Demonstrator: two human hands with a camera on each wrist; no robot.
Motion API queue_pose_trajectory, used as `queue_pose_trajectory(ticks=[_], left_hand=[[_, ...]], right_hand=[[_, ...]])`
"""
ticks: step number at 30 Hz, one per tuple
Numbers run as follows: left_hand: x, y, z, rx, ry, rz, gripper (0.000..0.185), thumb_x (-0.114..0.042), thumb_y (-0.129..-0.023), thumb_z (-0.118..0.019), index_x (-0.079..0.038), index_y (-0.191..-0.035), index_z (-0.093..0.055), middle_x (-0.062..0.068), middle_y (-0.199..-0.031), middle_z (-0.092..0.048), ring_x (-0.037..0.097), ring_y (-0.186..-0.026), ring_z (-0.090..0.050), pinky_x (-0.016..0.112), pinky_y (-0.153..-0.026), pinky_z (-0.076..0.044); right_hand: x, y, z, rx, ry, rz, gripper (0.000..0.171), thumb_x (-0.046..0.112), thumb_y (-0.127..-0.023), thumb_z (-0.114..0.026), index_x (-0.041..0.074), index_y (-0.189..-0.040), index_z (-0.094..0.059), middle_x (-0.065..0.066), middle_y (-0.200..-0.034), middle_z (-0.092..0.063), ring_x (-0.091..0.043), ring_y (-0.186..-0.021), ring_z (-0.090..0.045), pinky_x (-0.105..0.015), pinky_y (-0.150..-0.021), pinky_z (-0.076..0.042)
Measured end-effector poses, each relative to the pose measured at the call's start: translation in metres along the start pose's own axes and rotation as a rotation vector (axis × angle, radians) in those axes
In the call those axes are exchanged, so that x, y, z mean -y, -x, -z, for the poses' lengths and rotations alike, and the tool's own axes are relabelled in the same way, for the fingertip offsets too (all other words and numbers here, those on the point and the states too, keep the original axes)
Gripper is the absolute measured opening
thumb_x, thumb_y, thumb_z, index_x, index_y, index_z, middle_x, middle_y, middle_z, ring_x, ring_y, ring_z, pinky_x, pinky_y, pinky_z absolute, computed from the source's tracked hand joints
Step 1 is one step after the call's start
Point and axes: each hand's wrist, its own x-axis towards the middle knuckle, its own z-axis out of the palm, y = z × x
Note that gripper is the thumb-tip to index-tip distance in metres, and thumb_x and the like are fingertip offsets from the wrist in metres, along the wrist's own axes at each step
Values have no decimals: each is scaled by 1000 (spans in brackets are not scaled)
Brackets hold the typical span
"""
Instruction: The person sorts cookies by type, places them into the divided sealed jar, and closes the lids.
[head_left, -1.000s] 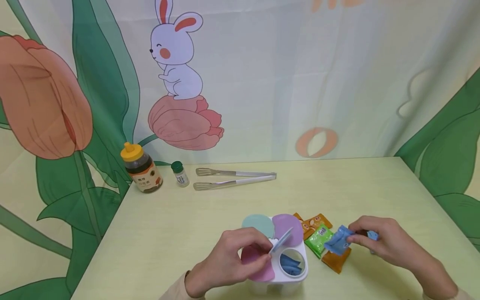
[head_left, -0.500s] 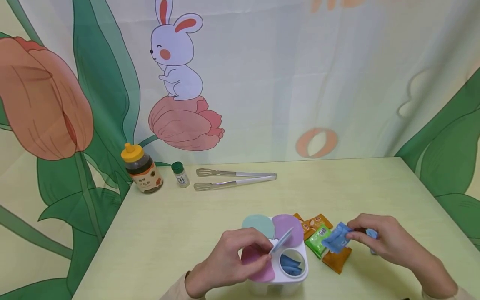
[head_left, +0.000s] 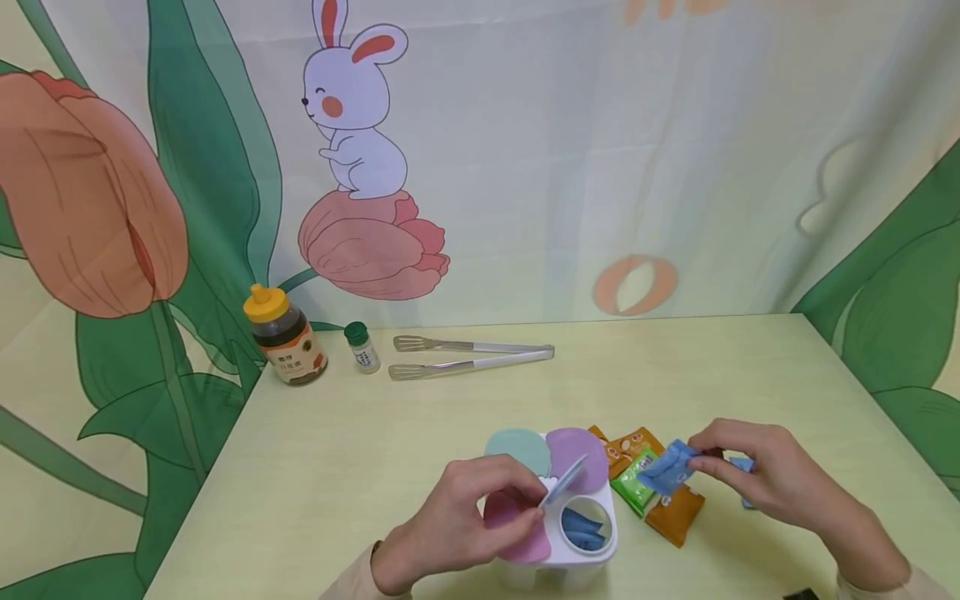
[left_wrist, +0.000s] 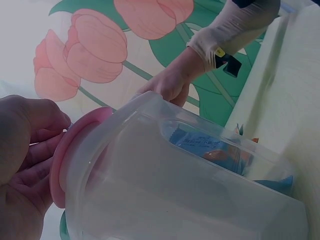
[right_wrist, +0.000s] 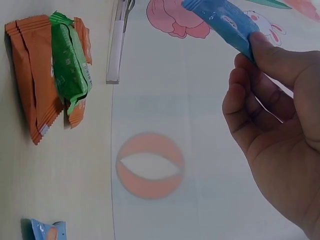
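My left hand (head_left: 480, 517) pinches the tilted-up pale-blue lid (head_left: 567, 477) of the four-lidded box (head_left: 558, 575); blue sachets (head_left: 582, 533) sit in its uncovered round opening. My right hand (head_left: 772, 475) pinches one blue sachet (head_left: 667, 468) in the air, right of the box, near a green packet (head_left: 628, 492). Tongs (head_left: 510, 360) lie behind the box.

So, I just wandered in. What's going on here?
Someone is working with bare hands at a table. Their left hand holds a lid tilted up beside an open compartment of a white container, with blue packets inside. Their right hand pinches a light blue packet above the table, outside the container. Green and orange packets lie nearby. Tongs lie farther back.
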Motion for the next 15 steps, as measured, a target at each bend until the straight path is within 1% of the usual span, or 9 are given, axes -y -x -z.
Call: queue_pose_trajectory(ticks=[4, 5, 11, 15], left_hand=[[0, 0, 0, -1, -3, 0, 19, -3, -82, -74, -10, -98, -68, 0, -93, -71, 2, -85, -64, 13, -77, -56], [0, 0, 0, -1, -4, -1, 19, -3, -82, -74, -10, -98, -68, 0, -93, -71, 2, -85, -65, 13, -77, -56], [0, 0, 0, 5, 3, 6, 19, -3, -82, -74, -10, -99, -68, 0, -93, -71, 1, -85, -64, 13, -77, -56], [0, 0, 0, 7, 7, 9, 19, -3, -82, -73, -10, -99, -68, 0, -93, -71, 1, -85, -64, 14, -77, -56]], right_hand=[[1, -3, 0, -20, 6, 44, 52, -15, -65, -79, 22, -99, -68, 15, -87, -65, 3, -75, -58, -8, -68, -50], [2, -4, 0, -17, 13, 41, 53, -15, -64, -79, 23, -99, -68, 17, -87, -65, 3, -75, -58, -8, -69, -50], [5, -8, 2, -17, 43, 23, 55, -14, -64, -80, 26, -99, -67, 19, -88, -65, 5, -76, -59, -8, -70, -50], [7, -10, 1, -29, 25, 44, 53, -16, -64, -79, 23, -98, -68, 15, -88, -65, 3, -76, -58, -8, -70, -50]])
